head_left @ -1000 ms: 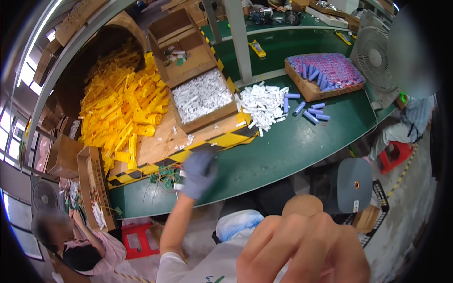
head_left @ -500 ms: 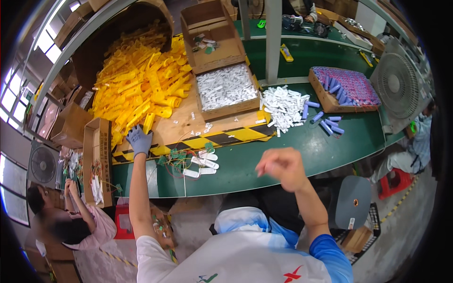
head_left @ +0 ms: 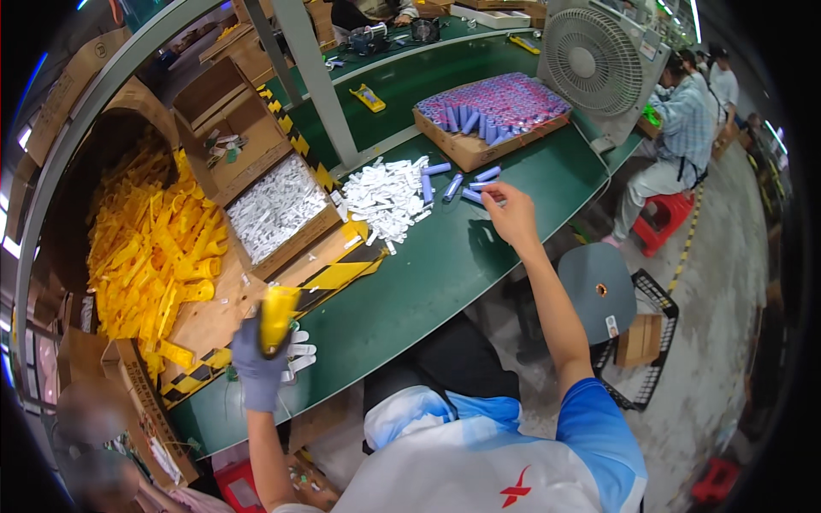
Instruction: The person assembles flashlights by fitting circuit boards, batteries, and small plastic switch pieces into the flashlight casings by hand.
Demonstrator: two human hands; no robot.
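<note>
My left hand [head_left: 259, 363], in a grey glove, grips a yellow plastic casing [head_left: 279, 315] above the front edge of the workbench; the casing is slightly blurred. My bare right hand [head_left: 513, 218] is over the green tabletop, thumb and fingers pinched at the end of a purple cylindrical battery cell [head_left: 472, 197]. Several more loose purple cells [head_left: 453, 187] lie around those fingertips. Left of them spreads a heap of small white plastic parts [head_left: 385, 198]. Beneath my left hand, some white strips [head_left: 299, 352] are partly hidden by the glove.
A big pile of yellow casings [head_left: 154, 256] spills onto the wooden board at left. A cardboard box of white pieces [head_left: 282, 209] stands beside it. Behind the loose cells sits a carton of battery cells [head_left: 479, 154], near a grey fan [head_left: 594, 64]. A metal post [head_left: 316, 81] rises between.
My left hand has picked up a yellow casing from the pile and brought it toward me. My right hand has reached forward to the loose cells. The view has turned right.
</note>
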